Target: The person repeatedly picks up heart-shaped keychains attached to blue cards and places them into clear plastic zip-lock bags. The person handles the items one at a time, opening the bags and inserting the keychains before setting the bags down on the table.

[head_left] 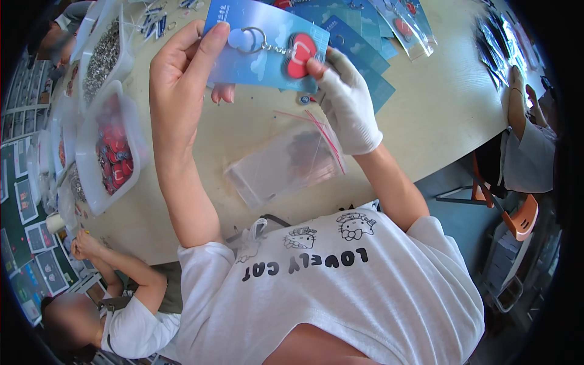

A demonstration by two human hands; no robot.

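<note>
My left hand is bare and pinches the left edge of a blue backing card, thumb in front. A keychain lies on the card: a metal split ring, a short chain and a red heart-shaped charm. My right hand, in a white glove with the thumb tip bare, grips the card's right end with the thumb against the charm. Below the card, a stack of clear zip bags with pink seal strips rests on the table. A small round charm lies between card and bags.
At left stand plastic bins, one of red charms and one of metal rings and chains. More blue cards and a bagged keychain lie at the far side of the table. Other people sit left and right, near an orange-armed chair.
</note>
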